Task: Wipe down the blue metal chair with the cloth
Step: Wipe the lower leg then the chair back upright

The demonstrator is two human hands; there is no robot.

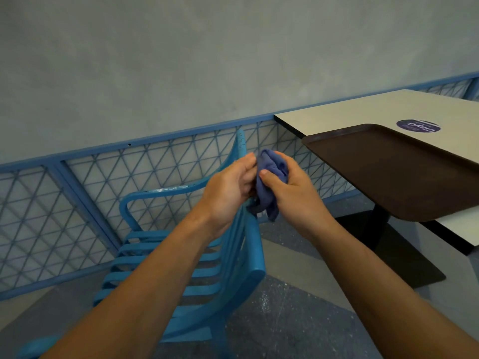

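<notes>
Head view shows a bunched blue-purple cloth (272, 182) at the centre of the frame, gripped between both hands. Fingers of the right hand (293, 187) curl round its right side, thumb pressed on the front; the left hand (228, 187) holds its left edge with curled fingers. Below them, in the lower left, stands the blue metal chair (181, 275) with slatted seat and curved armrest. At the right, a brown tray (404, 172) overhangs the pale table (350, 110).
</notes>
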